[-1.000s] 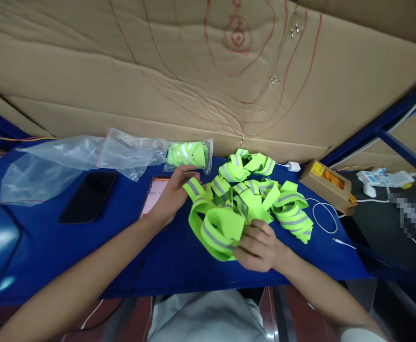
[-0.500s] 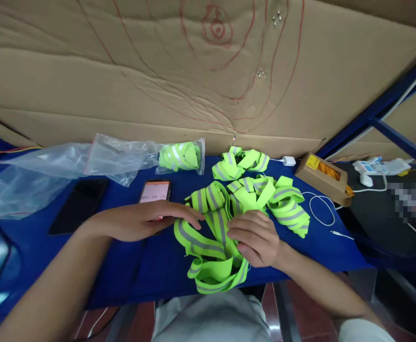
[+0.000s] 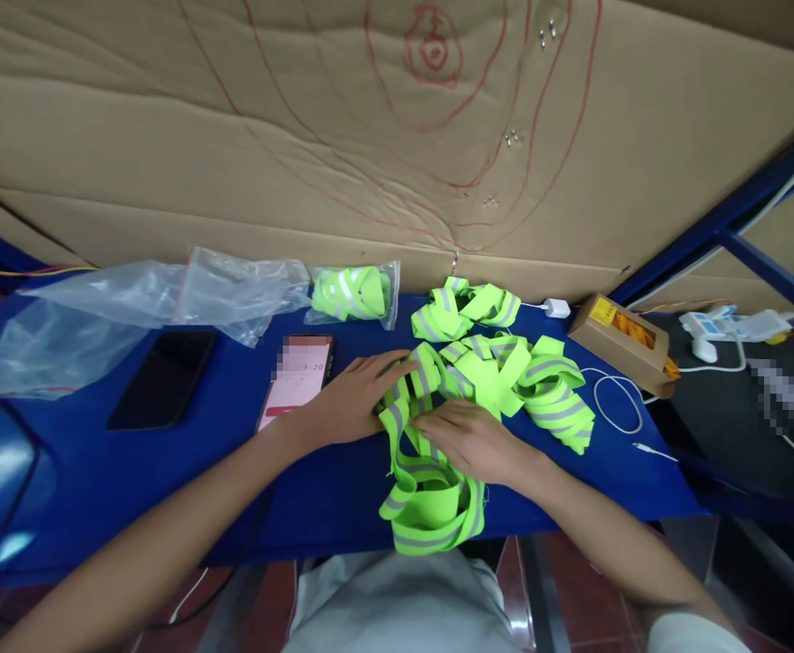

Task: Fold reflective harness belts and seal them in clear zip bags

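A tangle of fluorescent yellow-green straps with grey reflective stripes [image 3: 430,531] lies on the blue tabletop in front of me, its loops reaching the near edge. My left hand [image 3: 359,399] is at the upper left of this tangle, its fingers bent round a reflective strap. Lower and to the right, my right hand [image 3: 471,440] has its fingers together over the strap's middle, pinching it; its thumb is hidden. Behind both hands lie more bunched straps [image 3: 556,399], and a separate bunch [image 3: 465,308] rests farther back.
Clear plastic bags [image 3: 240,286] lie at the back left, beside a bagged strap roll [image 3: 352,292]. A dark phone [image 3: 163,379] and a lit phone [image 3: 301,372] lie left of my hands. On the right are a cardboard box [image 3: 624,340] and a white cable [image 3: 618,404].
My left hand has moved right and closed on the strap. My right hand has shifted slightly, its fingers now pointing left over the strap. The loops between the hands have narrowed.
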A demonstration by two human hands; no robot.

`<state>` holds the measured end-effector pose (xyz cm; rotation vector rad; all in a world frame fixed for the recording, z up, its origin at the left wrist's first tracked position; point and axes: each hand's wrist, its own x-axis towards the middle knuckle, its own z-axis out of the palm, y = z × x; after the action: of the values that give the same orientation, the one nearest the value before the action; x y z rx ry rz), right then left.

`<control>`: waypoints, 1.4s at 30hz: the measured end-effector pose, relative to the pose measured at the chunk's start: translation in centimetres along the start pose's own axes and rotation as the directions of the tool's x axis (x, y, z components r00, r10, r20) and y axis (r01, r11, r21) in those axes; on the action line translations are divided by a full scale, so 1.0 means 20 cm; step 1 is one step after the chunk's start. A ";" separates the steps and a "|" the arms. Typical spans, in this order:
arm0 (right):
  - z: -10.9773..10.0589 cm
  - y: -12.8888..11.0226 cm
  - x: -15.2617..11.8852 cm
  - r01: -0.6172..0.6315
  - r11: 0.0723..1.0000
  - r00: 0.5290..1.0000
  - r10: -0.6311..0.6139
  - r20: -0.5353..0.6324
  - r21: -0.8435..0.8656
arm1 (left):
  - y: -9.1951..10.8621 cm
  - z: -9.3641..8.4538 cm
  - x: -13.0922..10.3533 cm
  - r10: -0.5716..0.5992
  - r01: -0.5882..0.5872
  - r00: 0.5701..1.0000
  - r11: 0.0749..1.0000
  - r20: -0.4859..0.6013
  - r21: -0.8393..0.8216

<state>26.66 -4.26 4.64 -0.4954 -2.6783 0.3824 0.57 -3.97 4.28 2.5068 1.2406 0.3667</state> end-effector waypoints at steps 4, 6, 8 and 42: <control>-0.01 0.05 0.00 -0.004 1.000 0.992 0.002 -0.129 -0.016 | 0.01 0.04 0.01 -0.048 0.045 0.995 0.999 -0.092 -0.030; -0.02 0.09 0.01 -0.071 0.993 0.986 0.055 -0.159 -0.099 | 0.01 0.05 0.02 -0.101 0.078 0.979 0.988 -0.178 -0.130; -0.03 0.13 0.04 -0.138 0.977 0.984 0.117 -0.137 -0.161 | -0.01 0.04 0.03 -0.187 0.110 0.949 0.951 -0.255 -0.288; 0.00 0.08 0.13 -0.201 0.976 0.924 0.218 -0.314 0.086 | 0.11 -0.06 0.05 -0.542 0.156 0.838 0.129 0.062 -0.979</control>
<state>24.92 -1.89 4.88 -0.7627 -2.3005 0.3929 2.20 -4.20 6.37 0.9735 1.0885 1.0602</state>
